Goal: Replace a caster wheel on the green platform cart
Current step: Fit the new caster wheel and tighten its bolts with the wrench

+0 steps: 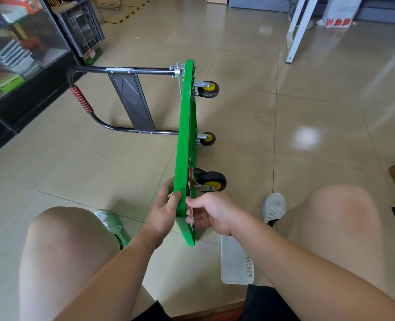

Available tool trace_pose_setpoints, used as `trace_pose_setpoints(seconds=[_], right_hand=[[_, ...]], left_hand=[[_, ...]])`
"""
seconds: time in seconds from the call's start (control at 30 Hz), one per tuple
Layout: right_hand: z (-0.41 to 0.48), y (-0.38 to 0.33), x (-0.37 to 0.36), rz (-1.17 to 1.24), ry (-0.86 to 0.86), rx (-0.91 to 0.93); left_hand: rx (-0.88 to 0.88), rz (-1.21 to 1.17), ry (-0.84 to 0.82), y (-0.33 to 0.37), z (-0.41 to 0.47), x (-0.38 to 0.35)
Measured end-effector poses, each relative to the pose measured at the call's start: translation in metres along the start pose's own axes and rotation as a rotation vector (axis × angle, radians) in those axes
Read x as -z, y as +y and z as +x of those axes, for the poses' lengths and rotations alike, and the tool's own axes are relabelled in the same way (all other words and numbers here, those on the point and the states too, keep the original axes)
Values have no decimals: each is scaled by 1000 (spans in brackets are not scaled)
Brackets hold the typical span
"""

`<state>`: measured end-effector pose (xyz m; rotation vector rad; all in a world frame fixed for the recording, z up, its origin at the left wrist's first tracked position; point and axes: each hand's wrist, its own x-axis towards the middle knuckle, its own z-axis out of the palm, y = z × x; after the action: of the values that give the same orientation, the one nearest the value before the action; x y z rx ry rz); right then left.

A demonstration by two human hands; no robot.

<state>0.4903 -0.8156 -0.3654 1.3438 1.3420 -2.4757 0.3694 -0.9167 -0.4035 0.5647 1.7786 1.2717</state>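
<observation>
The green platform hides most fingers of the left hand; the right hand covers much of a metal tool.

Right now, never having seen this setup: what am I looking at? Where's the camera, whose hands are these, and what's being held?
There is no robot here. The single picture comes from a camera worn on a person's head, looking forward and down at their own hands.

The green platform cart stands on its edge on the tiled floor. Its handle sticks out to the left and its wheels point right. Three casters show, and the nearest caster sits just above the hands.

The left hand grips the deck's edge, with the thumb over it. The right hand holds a flat metal tool, likely a wrench, against the underside just below that caster.

A white perforated basket lies on the floor under the right forearm.
</observation>
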Motion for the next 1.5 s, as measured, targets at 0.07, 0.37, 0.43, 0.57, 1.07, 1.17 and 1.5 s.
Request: trace_pose_setpoints(seconds=[0.07, 0.37, 0.43, 0.57, 1.07, 1.17, 1.5], right_hand=[[-4, -7, 1, 9, -26, -24], [-12, 31, 26, -254, 31, -35], [-4, 40, 29, -316, 96, -2], [22, 52, 32, -387, 143, 82], [65, 56, 28, -604, 238, 192], [66, 55, 26, -686, 208, 206], [27, 37, 13, -423, 160, 116]], left_hand=[[4, 6, -2, 1, -1, 0], [9, 3, -24, 4, -4, 0], [5, 11, -31, 4, -4, 1], [-10, 3, -29, 5, -5, 1], [-13, 23, -21, -1, -1, 3], [-11, 30, -20, -1, 0, 3], [-16, 3, -15, 1, -1, 1]])
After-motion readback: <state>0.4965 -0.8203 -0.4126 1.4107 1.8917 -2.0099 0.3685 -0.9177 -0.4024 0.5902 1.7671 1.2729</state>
